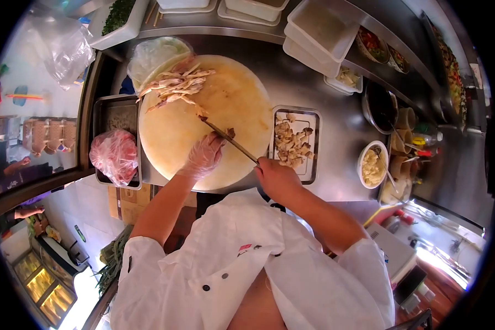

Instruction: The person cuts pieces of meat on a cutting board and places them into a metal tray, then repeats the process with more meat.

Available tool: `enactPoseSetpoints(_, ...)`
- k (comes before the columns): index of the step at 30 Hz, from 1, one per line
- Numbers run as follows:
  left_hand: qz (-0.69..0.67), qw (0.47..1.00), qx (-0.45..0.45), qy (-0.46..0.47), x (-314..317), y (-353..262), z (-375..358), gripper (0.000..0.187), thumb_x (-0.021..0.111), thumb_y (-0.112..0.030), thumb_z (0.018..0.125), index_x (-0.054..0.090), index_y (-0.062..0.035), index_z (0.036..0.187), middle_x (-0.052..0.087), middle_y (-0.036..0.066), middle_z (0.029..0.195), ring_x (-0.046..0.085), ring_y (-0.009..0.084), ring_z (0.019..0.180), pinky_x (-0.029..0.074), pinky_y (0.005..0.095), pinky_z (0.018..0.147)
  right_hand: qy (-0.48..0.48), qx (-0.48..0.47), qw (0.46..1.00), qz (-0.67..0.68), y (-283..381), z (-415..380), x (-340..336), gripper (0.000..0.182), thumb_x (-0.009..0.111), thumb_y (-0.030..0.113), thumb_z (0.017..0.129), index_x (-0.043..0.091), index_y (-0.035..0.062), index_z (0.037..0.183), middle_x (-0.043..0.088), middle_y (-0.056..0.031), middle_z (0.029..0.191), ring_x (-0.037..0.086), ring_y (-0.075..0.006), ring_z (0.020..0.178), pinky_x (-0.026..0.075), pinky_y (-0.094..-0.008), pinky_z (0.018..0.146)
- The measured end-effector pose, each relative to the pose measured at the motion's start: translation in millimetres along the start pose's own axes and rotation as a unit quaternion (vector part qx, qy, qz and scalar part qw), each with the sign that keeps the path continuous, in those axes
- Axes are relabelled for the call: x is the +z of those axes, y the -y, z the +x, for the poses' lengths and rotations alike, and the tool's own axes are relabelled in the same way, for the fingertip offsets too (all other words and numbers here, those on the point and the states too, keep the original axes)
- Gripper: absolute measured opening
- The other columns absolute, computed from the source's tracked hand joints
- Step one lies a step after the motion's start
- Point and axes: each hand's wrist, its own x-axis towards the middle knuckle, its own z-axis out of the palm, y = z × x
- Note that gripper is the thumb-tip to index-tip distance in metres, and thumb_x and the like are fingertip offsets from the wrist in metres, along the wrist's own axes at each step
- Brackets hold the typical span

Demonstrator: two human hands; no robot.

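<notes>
My right hand (276, 173) is closed around the handle of a knife (234, 142), seen nearly edge-on with its blade slanting across a round, yellowish chopping board (236, 88). My left hand (206, 154), in a clear plastic glove, lies low on the board with its fingers curled against the near side of the blade. What those fingers grip is hidden. A small brown piece (231, 133) shows just past the blade, and another dark bit sits at the knife's tip. Long pale pieces that look like chicken feet (179, 85) are heaped at the board's upper left.
Right of the board, a metal tray (317, 118) holds chopped pieces (292, 144). A bagged pink mass (115, 157) rests on a dark tray at left. A plastic-lined container (154, 55) touches the board's far edge. A bowl (373, 164) with a spoon stands at right.
</notes>
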Motion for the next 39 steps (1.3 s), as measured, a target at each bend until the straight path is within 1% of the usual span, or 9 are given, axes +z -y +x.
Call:
enactPoseSetpoints(6, -0.006, 0.999, -0.013, 0.039, 2.6, -0.6, 6.5, 0.034, 0.069, -0.005, 0.085, 0.069, -0.0066, 0.118, 0.067, 0.014, 0.120, 0.069, 0.0381, 0.098, 0.059, 0.0497, 0.079, -0.054, 0.032, 0.997, 0.040, 10.9, -14.5, 18.8, 0.027, 0.055, 0.032, 0.112, 0.053, 0.0062, 0.118, 0.070, -0.0187, 0.106, 0.074, -0.0442, 0.082, 0.061, -0.0555, 0.068)
enactPoseSetpoints(12, -0.016, 0.999, -0.014, 0.043, -3.0, -0.8, 13.5, 0.029, 0.070, -0.006, 0.088, 0.069, -0.0057, 0.117, 0.068, 0.014, 0.118, 0.071, 0.0389, 0.096, 0.061, 0.0478, 0.079, -0.072, 0.074, 0.991, 0.084, 1.3, -14.1, 27.8, 0.028, 0.058, 0.030, 0.111, 0.055, 0.0051, 0.123, 0.074, -0.0238, 0.098, 0.074, -0.0444, 0.086, 0.060, -0.0562, 0.071)
enactPoseSetpoints(15, -0.022, 0.999, -0.008, 0.030, -5.2, -0.3, 12.7, 0.026, 0.071, -0.006, 0.090, 0.069, -0.0059, 0.115, 0.068, 0.014, 0.116, 0.071, 0.0393, 0.094, 0.061, 0.0473, 0.078, -0.100, 0.069, 0.985, 0.120, -7.2, -14.9, 31.6, 0.029, 0.058, 0.030, 0.110, 0.055, 0.0041, 0.124, 0.075, -0.0264, 0.092, 0.073, -0.0470, 0.086, 0.059, -0.0579, 0.073)
enactPoseSetpoints(18, -0.028, 0.999, -0.015, 0.028, -4.8, -1.7, 11.2, 0.024, 0.072, -0.007, 0.090, 0.068, -0.0068, 0.114, 0.068, 0.014, 0.115, 0.071, 0.0394, 0.094, 0.060, 0.0476, 0.078, -0.096, 0.072, 0.982, 0.149, -15.0, -13.2, 38.5, 0.032, 0.061, 0.027, 0.109, 0.057, 0.0036, 0.130, 0.073, -0.0289, 0.098, 0.071, -0.0520, 0.088, 0.058, -0.0589, 0.076)
enactPoseSetpoints(21, -0.029, 0.999, -0.031, 0.030, -13.0, -13.3, 13.3, 0.024, 0.073, -0.008, 0.091, 0.068, -0.0076, 0.114, 0.068, 0.013, 0.115, 0.071, 0.0392, 0.095, 0.060, 0.0481, 0.079, -0.089, 0.051, 0.984, 0.143, -16.6, -13.0, 32.4, 0.029, 0.059, 0.029, 0.110, 0.056, 0.0044, 0.125, 0.074, -0.0270, 0.093, 0.072, -0.0486, 0.084, 0.058, -0.0592, 0.073)
enactPoseSetpoints(24, -0.008, 1.000, -0.024, 0.011, -8.3, -13.2, 9.5, 0.025, 0.075, -0.009, 0.090, 0.068, -0.0080, 0.113, 0.068, 0.013, 0.114, 0.070, 0.0383, 0.096, 0.060, 0.0476, 0.080, -0.092, 0.040, 0.983, 0.151, -15.2, -17.9, 25.7, 0.028, 0.060, 0.028, 0.109, 0.057, 0.0044, 0.125, 0.074, -0.0265, 0.096, 0.072, -0.0480, 0.085, 0.057, -0.0589, 0.073)
enactPoseSetpoints(30, 0.056, 0.998, 0.026, -0.035, 6.6, -2.9, 0.7, 0.032, 0.077, -0.006, 0.083, 0.071, -0.0079, 0.115, 0.069, 0.011, 0.116, 0.069, 0.0341, 0.100, 0.061, 0.0451, 0.079, -0.166, -0.031, 0.981, 0.093, -4.6, -26.9, 2.2, 0.024, 0.061, 0.027, 0.109, 0.059, 0.0067, 0.121, 0.074, -0.0205, 0.094, 0.073, -0.0442, 0.082, 0.058, -0.0542, 0.068)
enactPoseSetpoints(34, 0.082, 0.995, 0.052, -0.026, 1.6, -9.3, 3.1, 0.032, 0.075, -0.001, 0.080, 0.073, -0.0060, 0.112, 0.070, 0.011, 0.116, 0.069, 0.0334, 0.101, 0.060, 0.0448, 0.078, -0.103, -0.070, 0.991, 0.045, -16.0, -15.0, -8.2, 0.021, 0.062, 0.027, 0.108, 0.060, 0.0092, 0.119, 0.072, -0.0173, 0.092, 0.073, -0.0406, 0.078, 0.059, -0.0526, 0.065)
enactPoseSetpoints(39, 0.103, 0.991, 0.072, -0.050, 8.1, -4.8, 0.8, 0.028, 0.075, 0.000, 0.084, 0.075, -0.0051, 0.111, 0.071, 0.010, 0.116, 0.070, 0.0347, 0.102, 0.060, 0.0449, 0.079, -0.076, -0.116, 0.990, -0.033, -23.8, -3.0, -25.6, 0.019, 0.062, 0.027, 0.107, 0.062, 0.0101, 0.115, 0.072, -0.0148, 0.090, 0.074, -0.0389, 0.075, 0.060, -0.0523, 0.063)
